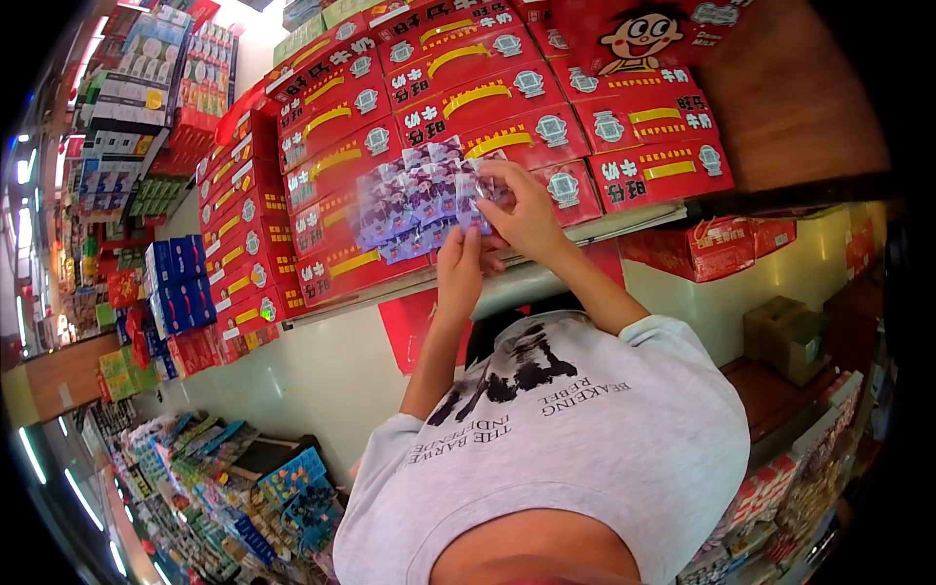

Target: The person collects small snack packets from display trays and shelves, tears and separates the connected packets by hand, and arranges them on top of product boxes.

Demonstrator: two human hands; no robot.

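Note:
Several small purple-and-white packets [414, 200] lie spread in overlapping rows on the red cartons [336, 210]. At the right end of the spread, my right hand [524, 213] has its thumb and fingers closed on one purple packet [471, 200]. My left hand [460, 268] is just below, its fingers together at the lower edge of that same packet. The two hands nearly meet, and the fingers partly hide the packet between them.
Stacked red cartons with yellow handles surround the packets, and a cartoon-faced red box [639, 39] sits at the top. Blue boxes [180, 283] stand left. Below the table edge [624, 222] are a red wrapped pack [707, 252] and a brown carton [785, 336].

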